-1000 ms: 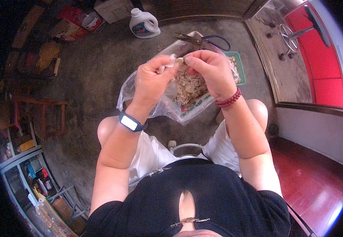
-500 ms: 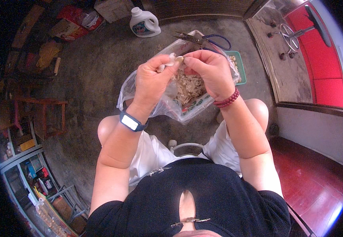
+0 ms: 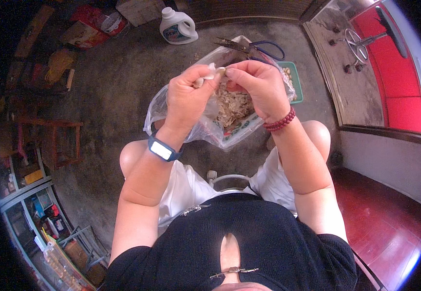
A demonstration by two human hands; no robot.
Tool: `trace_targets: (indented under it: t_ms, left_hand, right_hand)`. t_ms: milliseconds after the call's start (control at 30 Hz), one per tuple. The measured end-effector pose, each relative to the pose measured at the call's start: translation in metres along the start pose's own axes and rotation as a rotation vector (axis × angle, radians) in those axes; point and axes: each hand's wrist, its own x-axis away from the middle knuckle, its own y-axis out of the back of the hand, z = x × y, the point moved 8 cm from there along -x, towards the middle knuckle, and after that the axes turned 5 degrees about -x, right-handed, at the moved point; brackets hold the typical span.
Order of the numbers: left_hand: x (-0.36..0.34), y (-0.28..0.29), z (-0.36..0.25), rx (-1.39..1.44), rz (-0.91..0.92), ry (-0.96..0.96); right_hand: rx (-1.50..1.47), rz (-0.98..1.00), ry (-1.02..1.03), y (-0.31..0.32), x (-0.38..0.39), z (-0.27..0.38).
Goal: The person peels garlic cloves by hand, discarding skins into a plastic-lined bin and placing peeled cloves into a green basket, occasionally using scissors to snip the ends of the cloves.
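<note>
Above a clear plastic bag [image 3: 213, 133], both hands meet at a small pale garlic clove [image 3: 221, 71]. My left hand [image 3: 188, 94] pinches it between thumb and forefinger, with more white, papery bits [image 3: 204, 77] tucked into its curled fingers. The thumb and fingertips of my right hand [image 3: 261, 87] are pressed together at the clove's right side; whether they hold a strip of skin is too small to tell. Below the hands, dry beige peelings [image 3: 234, 106] fill the bag. Scissors with dark blue handles [image 3: 268, 48] lie across its far rim.
A teal tray [image 3: 298, 87] with pale pieces stands right of the bag, partly hidden by it. Beyond sits a white jug [image 3: 177, 28]. A wooden stool [image 3: 65, 140] and shelves [image 3: 31, 213] are at the left, a wheeled chair [image 3: 360, 43] at the far right.
Hardly anything differs. Both hands keep their pinch at the clove, with only tiny shifts of the fingers and a slight shift of the view.
</note>
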Motion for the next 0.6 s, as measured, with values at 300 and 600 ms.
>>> trace_targets:
  t_ms: [300, 600]
  left_hand:
    - [0.000, 0.002, -0.007, -0.123, -0.064, -0.183]
    - [0.001, -0.012, 0.027, 0.614, 0.093, 0.362]
  right_hand:
    - [0.012, -0.010, 0.029, 0.001, 0.000, -0.001]
    - [0.065, -0.003, 0.056, -0.004, 0.001, 0.000]
